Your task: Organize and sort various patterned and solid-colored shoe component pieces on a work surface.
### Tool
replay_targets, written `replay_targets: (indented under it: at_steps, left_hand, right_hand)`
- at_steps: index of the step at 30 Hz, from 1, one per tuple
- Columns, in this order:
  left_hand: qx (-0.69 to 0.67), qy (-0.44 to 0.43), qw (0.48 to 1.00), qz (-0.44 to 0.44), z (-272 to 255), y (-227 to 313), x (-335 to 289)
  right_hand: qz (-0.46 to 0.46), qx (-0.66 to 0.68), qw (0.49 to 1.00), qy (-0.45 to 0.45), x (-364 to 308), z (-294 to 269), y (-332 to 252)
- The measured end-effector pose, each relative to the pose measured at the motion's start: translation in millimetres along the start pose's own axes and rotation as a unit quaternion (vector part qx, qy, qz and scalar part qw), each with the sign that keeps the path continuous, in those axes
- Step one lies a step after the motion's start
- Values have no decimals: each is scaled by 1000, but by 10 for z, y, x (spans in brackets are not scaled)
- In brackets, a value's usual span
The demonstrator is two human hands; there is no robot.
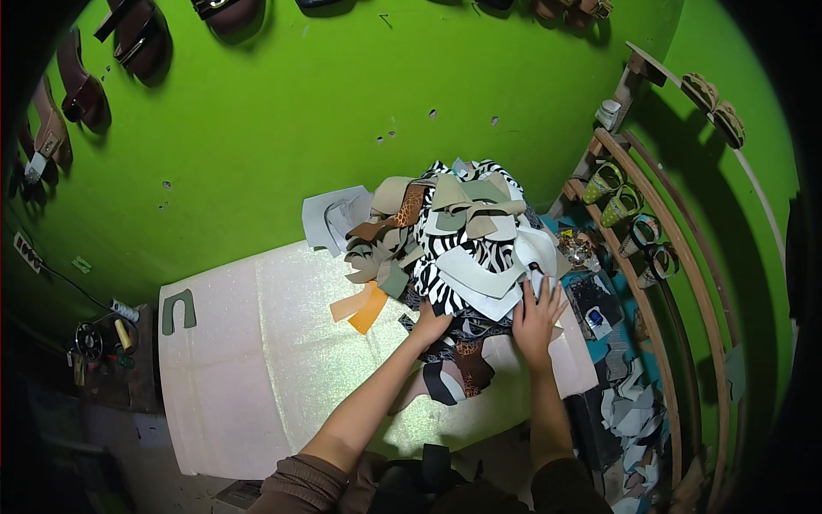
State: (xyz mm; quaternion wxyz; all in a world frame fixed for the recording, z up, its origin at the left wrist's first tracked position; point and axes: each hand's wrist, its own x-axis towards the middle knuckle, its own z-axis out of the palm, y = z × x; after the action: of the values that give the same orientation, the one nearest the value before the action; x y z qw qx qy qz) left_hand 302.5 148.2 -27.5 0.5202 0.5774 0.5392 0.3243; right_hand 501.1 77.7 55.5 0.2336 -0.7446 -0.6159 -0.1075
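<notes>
Fingers (545, 292) touch the scrap pile (467, 248) along its near side.

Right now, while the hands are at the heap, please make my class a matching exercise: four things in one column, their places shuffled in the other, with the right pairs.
Things
1. Dark green U-shaped piece
2. Orange pieces
3. Yellow-green sandals
4. Right hand

Places
A. On the wooden rack
B. Against the near right side of the heap of cut pieces
C. By itself near the left end of the tabletop
D. At the heap's lower left edge

Pairs: 1-C, 2-D, 3-A, 4-B
</notes>
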Motion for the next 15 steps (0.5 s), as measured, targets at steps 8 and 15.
replay_targets:
  at_steps: [8,15]
  left_hand:
    - [-219,-10,972,-81,249,135,-188]
    - [-283,-70,947,-138,176,199,-272]
  right_hand:
    - [-41,39,992,-115,-63,289,118]
    - [-101,123,976,-151,-99,349,208]
